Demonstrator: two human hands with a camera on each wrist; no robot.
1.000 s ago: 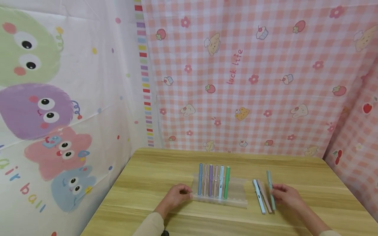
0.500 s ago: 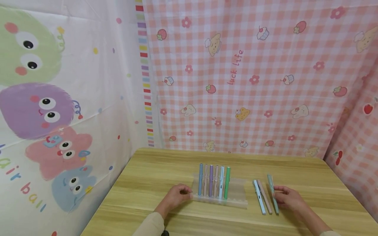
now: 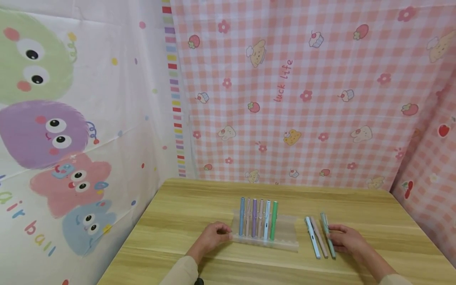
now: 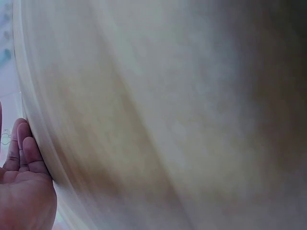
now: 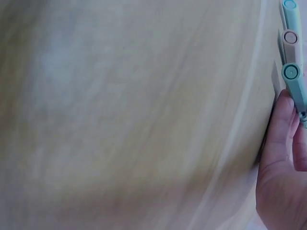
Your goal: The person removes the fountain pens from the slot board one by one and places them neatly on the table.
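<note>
1 slim teal pen (image 3: 325, 227), round-ended, in the right hand (image 3: 348, 240)

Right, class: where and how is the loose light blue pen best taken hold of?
I'd pinch the light blue pen across the middle of its barrel, coming from the left. It is long, slim and lying down. The pink-brown pen lies close along its right, nearest at the far end, while its left side faces bare table, leaving room for fingers.
</note>
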